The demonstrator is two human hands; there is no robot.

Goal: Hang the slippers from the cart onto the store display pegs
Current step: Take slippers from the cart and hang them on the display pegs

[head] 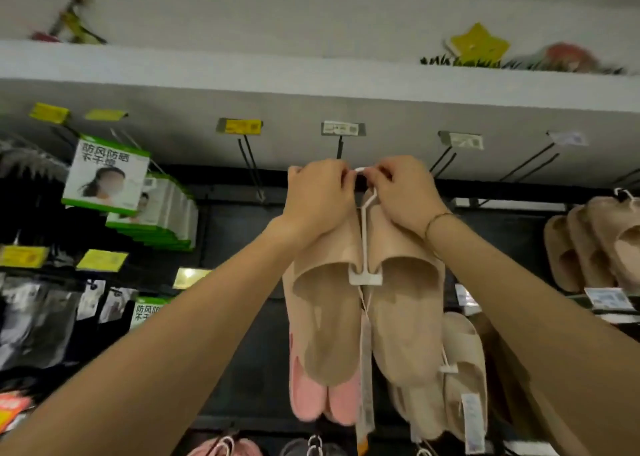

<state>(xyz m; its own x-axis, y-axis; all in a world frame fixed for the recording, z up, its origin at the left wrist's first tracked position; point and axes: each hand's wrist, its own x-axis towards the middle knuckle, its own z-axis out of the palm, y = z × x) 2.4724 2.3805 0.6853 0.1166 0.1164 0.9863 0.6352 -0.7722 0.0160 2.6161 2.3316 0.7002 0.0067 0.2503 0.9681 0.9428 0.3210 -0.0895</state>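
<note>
A pair of beige slippers (398, 310) hangs sole-out from a white plastic hanger (364, 247) in the middle of the view. My left hand (318, 202) and my right hand (405, 192) are both raised and pinch the hanger's hook (360, 170) from either side. The hook sits right below a black display peg (339, 149) with a white price tag (343, 128) at its tip. I cannot tell whether the hook is over the peg. A paper label (365, 369) dangles from the hanger.
Bare black pegs (251, 168) stick out to the left, and more pegs (445, 159) to the right. More beige slippers (588, 247) hang far right, and others (464, 379) below. Pink slippers (325, 400) hang behind. Boxed face masks (107, 175) hang at left. A white shelf (311, 71) runs overhead.
</note>
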